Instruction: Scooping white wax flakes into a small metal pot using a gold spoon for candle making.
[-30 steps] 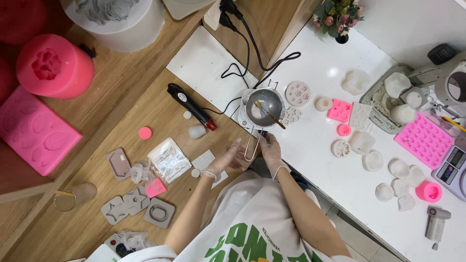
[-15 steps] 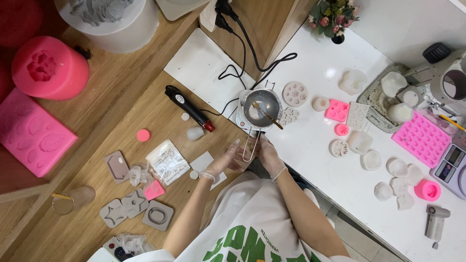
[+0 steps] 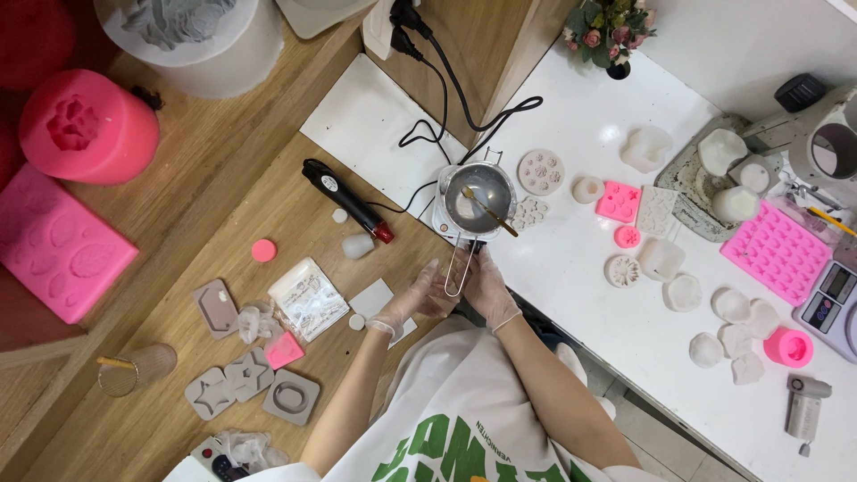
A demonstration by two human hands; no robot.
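Still, both hands [image 3: 451, 290] stay beneath the pot handle [image 3: 457, 266].

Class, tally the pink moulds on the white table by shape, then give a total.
Small square mould: 1
Small round mould: 1
Large grid mould: 1
Round cup-shaped mould: 1
Total: 4

Both forearms reach up from the bottom of the frame and meet near its centre. The left hand [image 3: 412, 299] and right hand [image 3: 486, 287], both in thin clear gloves, sit close together, fingers loosely curled.
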